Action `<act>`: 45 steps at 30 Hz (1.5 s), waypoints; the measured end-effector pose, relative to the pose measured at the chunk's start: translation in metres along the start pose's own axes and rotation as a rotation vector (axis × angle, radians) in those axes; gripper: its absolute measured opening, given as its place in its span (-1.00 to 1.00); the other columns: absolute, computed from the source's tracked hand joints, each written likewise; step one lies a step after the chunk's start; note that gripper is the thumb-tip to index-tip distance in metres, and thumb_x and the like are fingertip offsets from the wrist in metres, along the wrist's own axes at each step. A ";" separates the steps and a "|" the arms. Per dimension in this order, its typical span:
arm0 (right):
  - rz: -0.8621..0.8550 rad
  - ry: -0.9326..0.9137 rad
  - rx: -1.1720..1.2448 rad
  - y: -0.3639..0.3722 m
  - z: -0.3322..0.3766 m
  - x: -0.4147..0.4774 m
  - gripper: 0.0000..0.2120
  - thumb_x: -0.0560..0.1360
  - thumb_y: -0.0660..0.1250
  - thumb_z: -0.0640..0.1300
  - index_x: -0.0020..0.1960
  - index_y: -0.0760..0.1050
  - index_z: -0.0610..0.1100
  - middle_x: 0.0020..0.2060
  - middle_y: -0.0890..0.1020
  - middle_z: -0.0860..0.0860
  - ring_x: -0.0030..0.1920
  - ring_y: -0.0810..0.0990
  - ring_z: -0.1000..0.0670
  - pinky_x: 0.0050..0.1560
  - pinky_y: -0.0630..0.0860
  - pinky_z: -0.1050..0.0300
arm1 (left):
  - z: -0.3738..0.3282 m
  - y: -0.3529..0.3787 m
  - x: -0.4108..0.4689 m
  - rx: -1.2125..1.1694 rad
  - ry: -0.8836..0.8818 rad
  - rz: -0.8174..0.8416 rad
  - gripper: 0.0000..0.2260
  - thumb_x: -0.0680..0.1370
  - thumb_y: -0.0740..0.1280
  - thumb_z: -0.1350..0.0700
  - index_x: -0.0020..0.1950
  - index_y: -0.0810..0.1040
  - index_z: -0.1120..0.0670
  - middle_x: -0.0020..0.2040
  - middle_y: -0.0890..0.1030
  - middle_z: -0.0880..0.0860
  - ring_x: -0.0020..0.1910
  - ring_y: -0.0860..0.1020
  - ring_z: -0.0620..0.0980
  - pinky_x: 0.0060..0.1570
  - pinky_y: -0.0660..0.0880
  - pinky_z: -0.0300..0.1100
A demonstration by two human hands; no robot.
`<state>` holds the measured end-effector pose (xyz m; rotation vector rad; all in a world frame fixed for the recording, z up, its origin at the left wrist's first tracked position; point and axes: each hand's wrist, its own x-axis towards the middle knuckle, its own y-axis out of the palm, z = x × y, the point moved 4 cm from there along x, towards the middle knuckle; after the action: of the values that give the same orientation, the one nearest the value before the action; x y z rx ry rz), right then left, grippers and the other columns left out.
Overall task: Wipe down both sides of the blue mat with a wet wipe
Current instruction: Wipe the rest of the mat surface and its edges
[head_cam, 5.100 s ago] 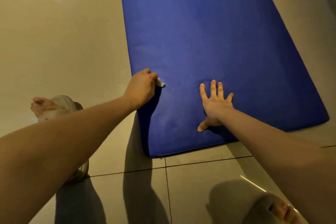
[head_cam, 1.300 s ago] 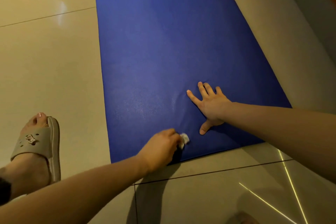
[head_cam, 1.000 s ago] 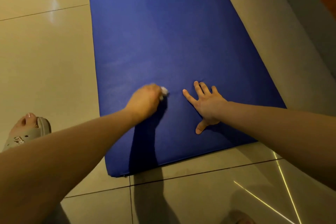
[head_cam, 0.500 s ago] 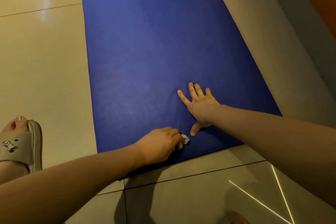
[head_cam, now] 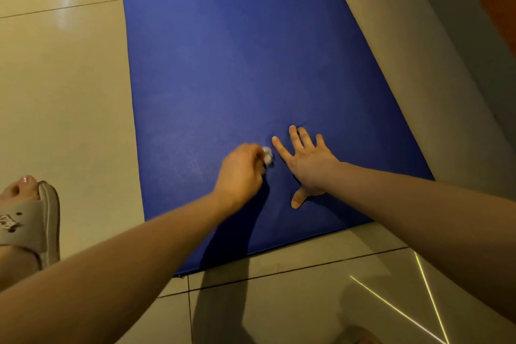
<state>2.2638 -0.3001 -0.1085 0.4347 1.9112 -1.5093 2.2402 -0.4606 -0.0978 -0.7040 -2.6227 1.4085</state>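
Observation:
The blue mat (head_cam: 237, 64) lies flat on the tiled floor and runs away from me. My left hand (head_cam: 240, 173) grips a small crumpled white wet wipe (head_cam: 267, 155) and holds it against the mat near its front end. My right hand (head_cam: 307, 160) lies flat on the mat just right of the wipe, fingers spread and thumb pointing back toward me. The wipe sits close to my right index finger.
Beige floor tiles (head_cam: 61, 92) surround the mat. My left foot in a beige slipper (head_cam: 30, 226) stands at the left edge. A grey wall base (head_cam: 460, 50) runs along the right of the mat.
My left hand has swept the wipe away from the mat's front edge, up and to the right, beside my right index finger. My right hand has stayed planted.

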 end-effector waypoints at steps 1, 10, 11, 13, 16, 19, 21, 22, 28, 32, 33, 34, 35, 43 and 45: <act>-0.002 -0.002 0.001 0.000 0.000 0.000 0.50 0.17 0.45 0.53 0.53 -0.57 -0.10 0.54 -0.34 -0.34 0.57 -0.26 -0.38 0.49 0.02 -0.42 | -0.007 0.010 -0.020 0.029 0.099 0.113 -0.91 0.61 0.31 0.22 -0.02 0.60 0.09 -0.01 0.64 0.05 -0.05 0.60 0.07 -0.06 0.52 -0.11; 0.020 -0.005 0.017 -0.002 0.000 -0.002 0.50 0.17 0.46 0.51 0.53 -0.57 -0.09 0.53 -0.37 -0.33 0.57 -0.28 -0.37 0.49 0.01 -0.44 | -0.010 -0.006 0.003 0.360 0.521 0.163 -0.85 0.48 0.45 0.22 0.00 0.65 0.01 -0.12 0.59 0.06 -0.17 0.57 0.12 -0.29 0.44 -0.07; 0.021 -0.004 0.017 -0.002 0.000 -0.002 0.50 0.17 0.47 0.51 0.53 -0.57 -0.09 0.53 -0.37 -0.33 0.57 -0.28 -0.37 0.49 0.01 -0.45 | -0.004 -0.015 0.025 0.380 0.407 0.096 -0.87 0.51 0.41 0.22 -0.01 0.66 0.02 -0.09 0.57 0.09 -0.14 0.56 0.15 -0.30 0.39 -0.07; 0.027 -0.006 0.019 -0.002 0.000 -0.001 0.51 0.16 0.47 0.51 0.52 -0.58 -0.08 0.53 -0.37 -0.33 0.57 -0.28 -0.37 0.49 0.00 -0.46 | 0.013 -0.032 0.060 0.359 0.161 -0.043 -0.91 0.57 0.36 0.18 -0.04 0.68 0.07 -0.04 0.54 0.13 -0.08 0.53 0.17 -0.28 0.34 -0.07; 0.017 -0.008 0.022 -0.001 -0.001 0.000 0.50 0.16 0.46 0.52 0.52 -0.58 -0.08 0.54 -0.36 -0.32 0.57 -0.28 -0.36 0.50 -0.01 -0.45 | 0.016 -0.036 0.068 0.252 -0.018 -0.100 -0.85 0.60 0.31 0.20 -0.07 0.68 0.15 -0.02 0.60 0.11 -0.04 0.56 0.14 -0.23 0.41 -0.09; -0.009 0.002 0.020 0.002 -0.003 -0.001 0.52 0.15 0.43 0.55 0.52 -0.57 -0.15 0.55 -0.35 -0.29 0.58 -0.28 -0.33 0.51 -0.02 -0.40 | -0.011 -0.007 0.026 0.091 0.099 0.020 -0.84 0.61 0.32 0.19 -0.08 0.68 0.07 -0.07 0.60 0.05 -0.09 0.58 0.07 -0.16 0.45 -0.14; -0.032 0.007 0.023 0.003 -0.005 -0.002 0.53 0.14 0.40 0.58 0.54 -0.53 -0.21 0.57 -0.34 -0.27 0.59 -0.27 -0.30 0.51 -0.02 -0.37 | -0.025 0.013 -0.010 0.049 0.243 0.154 -0.86 0.62 0.31 0.13 -0.05 0.67 0.05 -0.09 0.55 0.03 -0.11 0.53 0.05 -0.13 0.50 -0.06; -0.042 0.009 0.020 0.004 -0.005 -0.002 0.53 0.14 0.39 0.59 0.54 -0.51 -0.23 0.57 -0.33 -0.26 0.59 -0.26 -0.29 0.52 -0.01 -0.36 | -0.027 0.018 -0.021 0.043 0.311 0.214 -0.87 0.62 0.31 0.12 -0.03 0.66 0.06 -0.08 0.55 0.04 -0.10 0.52 0.05 -0.11 0.51 -0.03; -0.039 0.006 0.035 0.003 -0.006 -0.002 0.55 0.11 0.40 0.59 0.55 -0.48 -0.23 0.58 -0.33 -0.23 0.59 -0.27 -0.28 0.53 -0.01 -0.35 | -0.016 0.004 0.025 0.251 0.423 0.169 -0.85 0.53 0.34 0.11 -0.24 0.60 0.04 -0.29 0.53 0.02 -0.27 0.43 0.05 -0.18 0.47 0.07; -0.026 0.014 0.016 0.003 -0.006 0.000 0.56 0.09 0.39 0.61 0.55 -0.49 -0.22 0.58 -0.32 -0.23 0.59 -0.26 -0.28 0.53 0.00 -0.36 | 0.012 -0.023 0.066 0.182 0.028 -0.097 -0.81 0.55 0.34 0.17 -0.27 0.60 0.11 -0.33 0.54 0.06 -0.28 0.48 0.09 -0.26 0.49 0.03; -0.024 0.013 0.013 0.003 -0.006 0.000 0.56 0.09 0.39 0.61 0.55 -0.49 -0.22 0.58 -0.32 -0.24 0.59 -0.26 -0.28 0.53 -0.01 -0.36 | 0.011 -0.023 0.064 0.145 -0.023 -0.115 -0.80 0.56 0.33 0.18 -0.26 0.61 0.13 -0.30 0.57 0.06 -0.26 0.51 0.08 -0.27 0.49 0.00; -0.024 0.013 0.010 0.003 -0.006 0.000 0.56 0.09 0.38 0.61 0.55 -0.49 -0.23 0.58 -0.32 -0.24 0.59 -0.26 -0.28 0.53 -0.01 -0.36 | 0.007 -0.020 0.058 0.116 -0.027 -0.111 -0.79 0.58 0.32 0.19 -0.25 0.62 0.13 -0.28 0.58 0.06 -0.26 0.53 0.07 -0.29 0.48 -0.02; -0.027 0.012 0.007 0.003 -0.006 0.000 0.55 0.10 0.38 0.61 0.55 -0.49 -0.22 0.58 -0.33 -0.24 0.59 -0.26 -0.29 0.53 -0.01 -0.36 | -0.001 -0.015 0.046 0.091 0.001 -0.086 -0.79 0.58 0.31 0.21 -0.24 0.62 0.13 -0.27 0.57 0.05 -0.26 0.53 0.06 -0.29 0.47 -0.04; -0.008 0.013 0.005 0.002 -0.005 -0.001 0.55 0.12 0.37 0.62 0.54 -0.51 -0.23 0.57 -0.34 -0.25 0.59 -0.27 -0.29 0.52 -0.03 -0.36 | -0.007 0.011 -0.062 0.143 0.610 0.337 -0.91 0.54 0.40 0.18 0.03 0.64 0.08 -0.09 0.55 0.03 -0.14 0.48 0.03 -0.14 0.47 -0.10; -0.007 0.019 0.004 0.002 -0.005 -0.001 0.55 0.11 0.37 0.62 0.54 -0.52 -0.22 0.57 -0.34 -0.25 0.59 -0.27 -0.29 0.53 -0.02 -0.35 | -0.005 0.007 -0.053 0.255 0.753 0.355 -0.89 0.50 0.44 0.17 0.01 0.63 0.07 -0.11 0.54 0.04 -0.16 0.47 0.05 -0.17 0.46 -0.08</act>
<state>2.2640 -0.2952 -0.1089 0.4462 1.9267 -1.5192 2.2915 -0.4763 -0.0930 -1.3773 -1.7666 1.1854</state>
